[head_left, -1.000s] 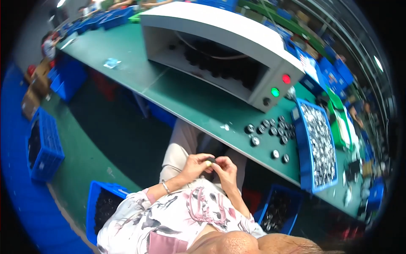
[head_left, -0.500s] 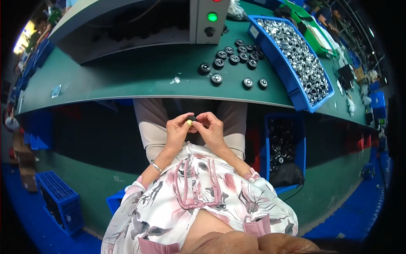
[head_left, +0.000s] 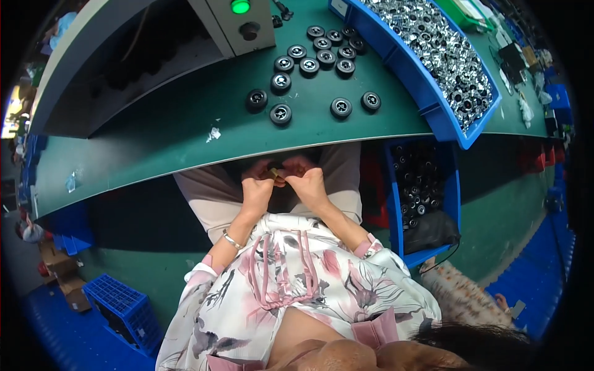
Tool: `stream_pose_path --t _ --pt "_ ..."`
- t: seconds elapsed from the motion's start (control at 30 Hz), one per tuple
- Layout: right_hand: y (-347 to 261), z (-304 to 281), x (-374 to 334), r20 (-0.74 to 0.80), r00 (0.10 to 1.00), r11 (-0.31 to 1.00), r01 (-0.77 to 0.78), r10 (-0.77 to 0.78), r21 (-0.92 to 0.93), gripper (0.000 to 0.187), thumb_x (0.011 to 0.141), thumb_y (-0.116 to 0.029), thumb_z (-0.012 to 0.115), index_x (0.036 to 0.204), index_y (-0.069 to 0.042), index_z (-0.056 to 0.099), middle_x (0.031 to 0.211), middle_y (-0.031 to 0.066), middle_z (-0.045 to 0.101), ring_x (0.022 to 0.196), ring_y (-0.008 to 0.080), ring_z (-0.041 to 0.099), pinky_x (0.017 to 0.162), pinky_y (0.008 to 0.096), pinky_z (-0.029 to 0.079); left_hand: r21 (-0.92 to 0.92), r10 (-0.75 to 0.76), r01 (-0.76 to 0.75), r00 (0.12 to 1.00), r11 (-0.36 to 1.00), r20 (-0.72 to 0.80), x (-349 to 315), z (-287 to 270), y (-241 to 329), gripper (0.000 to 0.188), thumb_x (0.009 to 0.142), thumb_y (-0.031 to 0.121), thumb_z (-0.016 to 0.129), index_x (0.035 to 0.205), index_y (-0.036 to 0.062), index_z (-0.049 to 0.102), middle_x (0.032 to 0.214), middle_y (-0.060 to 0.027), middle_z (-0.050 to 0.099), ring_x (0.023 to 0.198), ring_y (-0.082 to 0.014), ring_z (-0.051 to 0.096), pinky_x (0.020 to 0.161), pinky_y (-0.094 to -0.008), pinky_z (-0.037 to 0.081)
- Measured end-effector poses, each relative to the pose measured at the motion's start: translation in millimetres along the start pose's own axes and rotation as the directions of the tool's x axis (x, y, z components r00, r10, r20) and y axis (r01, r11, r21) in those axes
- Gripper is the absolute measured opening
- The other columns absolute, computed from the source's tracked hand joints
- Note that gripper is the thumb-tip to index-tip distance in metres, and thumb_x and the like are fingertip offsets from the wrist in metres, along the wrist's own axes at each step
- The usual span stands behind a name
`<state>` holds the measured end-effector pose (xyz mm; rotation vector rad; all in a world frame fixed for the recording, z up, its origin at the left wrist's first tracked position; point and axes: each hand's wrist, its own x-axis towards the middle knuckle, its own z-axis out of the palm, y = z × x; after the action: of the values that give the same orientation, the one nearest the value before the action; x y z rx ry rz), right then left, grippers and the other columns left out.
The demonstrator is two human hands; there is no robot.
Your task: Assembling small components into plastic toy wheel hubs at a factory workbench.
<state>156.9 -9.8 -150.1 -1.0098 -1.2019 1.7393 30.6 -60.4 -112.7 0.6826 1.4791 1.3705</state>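
Note:
Both my hands meet over my lap, at the shaded near edge of the table. My left hand and my right hand are closed with fingertips together around a small dark round piece, its kind mostly hidden by fingers and shadow. A bit of yellow shows at the fingertips there. Beyond, several black wheels with silvery hubs lie flat on the green table. A long blue tray of shiny silver hub-like parts stands at the right.
A grey machine housing with a green light and a dark opening stands at the back left. Below the table on my right, a blue bin holds black wheels and a black bag. A blue crate sits at lower left.
My view has turned and shifted, so the table edge now slopes and lies nearer my hands. Both hands are now more under the edge, in shadow, still around the dark piece.

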Motion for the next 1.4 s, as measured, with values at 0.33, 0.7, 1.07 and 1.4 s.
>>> stream_pose_path --t 0.33,0.7,1.07,1.4 --pt "29 -2 2 0.020 0.995 0.989 -0.096 0.094 0.109 0.016 0.088 0.006 0.069 0.102 0.003 0.062 0.092 0.0066 0.068 0.084 0.0113 0.065 0.076 0.0277 0.055 -0.010 -0.194 0.194 0.980 0.981 -0.050 15 0 -19 0.018 0.088 -0.005 0.058 0.103 -0.0064 0.068 0.083 -0.0087 0.071 0.068 -0.0143 0.067 0.066 -0.0271 0.056" --pt "6 -5 3 0.062 0.991 0.946 -0.131 0.118 0.297 0.014 0.095 -0.001 0.063 0.109 0.003 0.063 0.094 0.0072 0.068 0.085 0.0108 0.064 0.077 0.0280 0.053 -0.021 -0.129 0.131 0.990 0.991 0.065 4 -2 4 0.035 0.091 -0.003 0.054 0.125 -0.0059 0.064 0.097 -0.0115 0.072 0.080 -0.0169 0.070 0.075 -0.0283 0.058" --pt "-36 -27 -19 0.219 0.964 0.989 0.144 -0.150 0.042 0.017 0.090 0.003 0.068 0.106 0.006 0.066 0.096 0.0103 0.070 0.083 0.0144 0.067 0.075 0.0290 0.055 0.049 -0.045 0.031 0.938 0.998 0.344 -17 -8 26 0.033 0.100 0.011 0.061 0.130 -0.0043 0.061 0.095 -0.0063 0.069 0.079 -0.0105 0.066 0.072 -0.0228 0.055" --pt "-48 -15 -24 0.112 0.874 0.815 0.483 -0.473 -0.320 0.014 0.087 -0.001 0.069 0.101 0.002 0.068 0.089 0.0136 0.066 0.073 0.0269 0.066 0.063 0.0336 0.052 -0.071 -0.119 0.149 0.939 0.986 0.322 -25 -13 24 0.039 0.100 0.008 0.057 0.133 -0.0118 0.049 0.108 -0.0134 0.066 0.091 -0.0182 0.070 0.083 -0.0293 0.057"
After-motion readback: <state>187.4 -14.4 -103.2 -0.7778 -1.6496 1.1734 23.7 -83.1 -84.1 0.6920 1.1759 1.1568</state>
